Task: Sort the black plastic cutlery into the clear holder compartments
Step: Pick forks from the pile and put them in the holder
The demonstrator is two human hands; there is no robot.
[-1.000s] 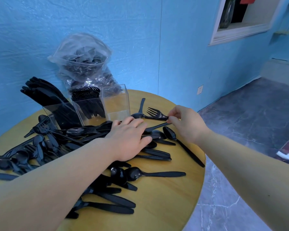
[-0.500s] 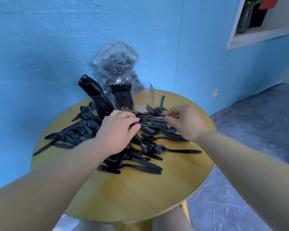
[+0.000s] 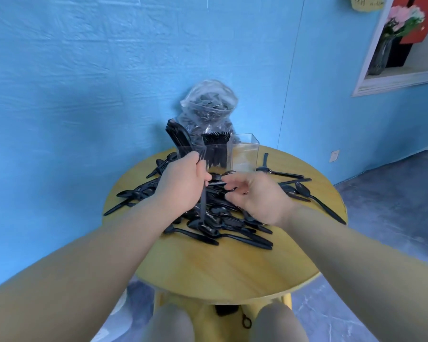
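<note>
Left hand (image 3: 181,183) grips a black fork (image 3: 203,193) upright above the cutlery pile (image 3: 223,218) on the round desk (image 3: 223,267) — right hand (image 3: 260,196) beside it, fingers loosely curled, holding nothing. The clear holder (image 3: 245,154) stands behind — its right compartment bare.

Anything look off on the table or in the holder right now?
Nothing damaged. The clear holder stands upright; its right compartment looks empty. The unsorted cutlery pile lies tangled, and one spoon reaches the table edge on the right, where it might slip off.
</note>
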